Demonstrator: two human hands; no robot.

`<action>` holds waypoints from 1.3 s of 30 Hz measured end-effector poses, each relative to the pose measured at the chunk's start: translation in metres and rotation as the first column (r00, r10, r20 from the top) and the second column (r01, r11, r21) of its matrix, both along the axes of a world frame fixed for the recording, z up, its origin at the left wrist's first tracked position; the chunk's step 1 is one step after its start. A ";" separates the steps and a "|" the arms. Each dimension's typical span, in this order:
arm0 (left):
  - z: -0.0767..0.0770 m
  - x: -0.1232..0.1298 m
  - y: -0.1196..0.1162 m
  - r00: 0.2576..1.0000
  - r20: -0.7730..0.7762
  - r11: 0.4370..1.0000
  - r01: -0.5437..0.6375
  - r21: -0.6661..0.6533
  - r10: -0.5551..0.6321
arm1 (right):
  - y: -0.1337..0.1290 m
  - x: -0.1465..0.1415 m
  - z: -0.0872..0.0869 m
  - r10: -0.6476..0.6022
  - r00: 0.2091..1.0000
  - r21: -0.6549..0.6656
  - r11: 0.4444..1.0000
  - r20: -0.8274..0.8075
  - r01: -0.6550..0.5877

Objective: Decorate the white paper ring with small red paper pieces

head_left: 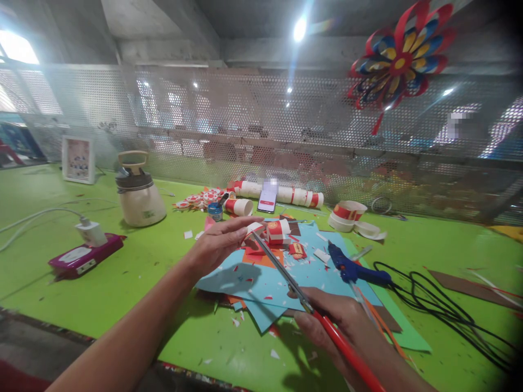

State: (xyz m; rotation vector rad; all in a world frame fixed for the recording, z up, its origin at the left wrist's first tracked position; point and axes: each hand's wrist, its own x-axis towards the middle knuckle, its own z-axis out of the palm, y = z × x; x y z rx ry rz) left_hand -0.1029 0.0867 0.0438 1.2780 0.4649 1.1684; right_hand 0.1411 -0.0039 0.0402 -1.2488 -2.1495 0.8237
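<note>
My right hand (341, 318) is wrapped round the red handles of a pair of scissors (281, 268), whose long blades point up and to the left. The blade tips reach a white and red paper cup piece (254, 231). My left hand (220, 242) pinches that piece from the left, its fingers partly covering it. Just behind the tips lies a red and white paper cup (278, 231) on its side. A small red and gold scrap (297, 251) rests on the light blue paper (261, 286) below my hands.
A blue glue gun (351, 267) with a black cord (433, 305) lies right. Behind are a phone (268, 196), a row of cups (294, 195), cut cup rings (346, 215) and a blue jar (215, 211). Left stand a jug (141, 198) and purple power strip (87, 256).
</note>
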 end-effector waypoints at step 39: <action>-0.006 0.000 0.007 0.998 -0.062 0.994 0.036 0.104 -0.029 | -0.001 -0.002 0.006 0.053 0.990 -0.088 0.994 -0.131 -0.065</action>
